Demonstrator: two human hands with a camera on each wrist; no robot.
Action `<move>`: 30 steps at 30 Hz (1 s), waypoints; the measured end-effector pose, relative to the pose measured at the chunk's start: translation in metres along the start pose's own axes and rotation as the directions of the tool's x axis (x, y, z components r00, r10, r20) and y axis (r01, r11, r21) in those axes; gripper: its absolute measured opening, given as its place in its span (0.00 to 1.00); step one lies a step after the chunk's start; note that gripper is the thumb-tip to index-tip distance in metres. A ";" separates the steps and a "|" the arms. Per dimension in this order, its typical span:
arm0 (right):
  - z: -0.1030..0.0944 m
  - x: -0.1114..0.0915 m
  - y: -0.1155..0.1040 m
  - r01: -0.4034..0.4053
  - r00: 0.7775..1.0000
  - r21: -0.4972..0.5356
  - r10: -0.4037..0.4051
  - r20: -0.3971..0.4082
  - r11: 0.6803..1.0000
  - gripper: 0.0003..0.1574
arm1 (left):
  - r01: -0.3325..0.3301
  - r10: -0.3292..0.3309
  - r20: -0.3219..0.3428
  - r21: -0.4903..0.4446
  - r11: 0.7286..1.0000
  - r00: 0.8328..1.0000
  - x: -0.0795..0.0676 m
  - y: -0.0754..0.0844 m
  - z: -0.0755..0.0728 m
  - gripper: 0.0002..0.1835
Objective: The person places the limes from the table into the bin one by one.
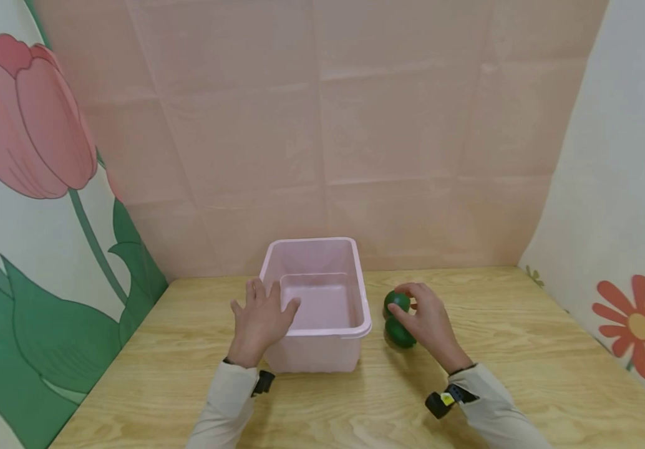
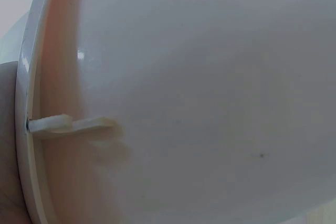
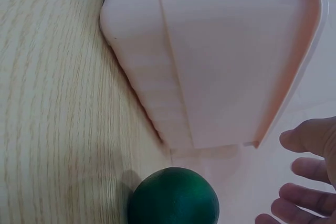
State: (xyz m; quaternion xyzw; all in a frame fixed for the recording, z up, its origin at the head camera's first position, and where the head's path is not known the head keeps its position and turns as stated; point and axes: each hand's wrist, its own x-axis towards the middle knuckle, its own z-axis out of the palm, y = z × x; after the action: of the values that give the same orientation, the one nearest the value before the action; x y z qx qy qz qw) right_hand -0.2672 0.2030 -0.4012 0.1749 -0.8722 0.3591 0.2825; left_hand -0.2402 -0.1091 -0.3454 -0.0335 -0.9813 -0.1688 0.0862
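A pale pink plastic bin stands upright on the wooden table. My left hand lies over its near left rim with fingers spread; the left wrist view shows the bin's outer wall up close, the hand at the left edge. Two smooth, round, dark green things lie right of the bin, a farther one and a nearer one. Over the farther one is my right hand, thumb and fingers parted. In the right wrist view the hand's fingers are apart, beside one green ball.
The wooden table runs back to a creased pinkish sheet. A panel with a large tulip stands at the left, and one with a red flower at the right. Dark wrist cameras sit on both wrists.
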 end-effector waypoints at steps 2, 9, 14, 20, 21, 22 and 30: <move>0.000 0.000 0.000 -0.004 1.000 -0.001 0.004 0.005 1.000 0.20 | -0.002 0.002 -0.004 0.004 1.000 1.000 0.000 -0.001 0.001 0.38; 0.000 0.000 0.001 -0.030 0.999 0.013 0.030 0.032 0.999 0.20 | -0.005 0.005 -0.005 0.003 1.000 1.000 0.001 -0.002 0.002 0.38; 0.001 0.000 0.001 -0.042 0.998 0.004 0.041 0.048 0.999 0.21 | -0.008 0.008 -0.012 0.003 1.000 1.000 0.001 -0.001 0.002 0.38; 0.002 -0.001 0.002 -0.040 0.998 -0.013 0.041 0.055 0.999 0.22 | -0.010 0.010 -0.011 -0.001 1.000 1.000 0.000 -0.001 0.001 0.38; 0.002 -0.001 0.003 -0.038 0.998 -0.015 0.038 0.055 0.999 0.22 | -0.011 0.011 -0.012 0.000 1.000 1.000 0.000 -0.001 0.001 0.38; 0.002 -0.001 0.003 -0.036 0.998 -0.016 0.037 0.056 0.999 0.23 | -0.012 0.012 -0.013 0.001 1.000 1.000 0.000 -0.001 0.001 0.38; 0.004 -0.002 0.005 -0.035 0.997 -0.022 0.037 0.063 0.999 0.23 | -0.010 0.010 -0.012 0.010 1.000 1.000 0.001 -0.001 0.001 0.38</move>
State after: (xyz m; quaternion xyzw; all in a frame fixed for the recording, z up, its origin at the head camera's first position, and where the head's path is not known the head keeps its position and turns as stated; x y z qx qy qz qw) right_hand -0.2697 0.2038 -0.4070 0.1674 -0.8874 0.3492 0.2501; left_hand -0.2410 -0.1100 -0.3467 -0.0372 -0.9814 -0.1635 0.0930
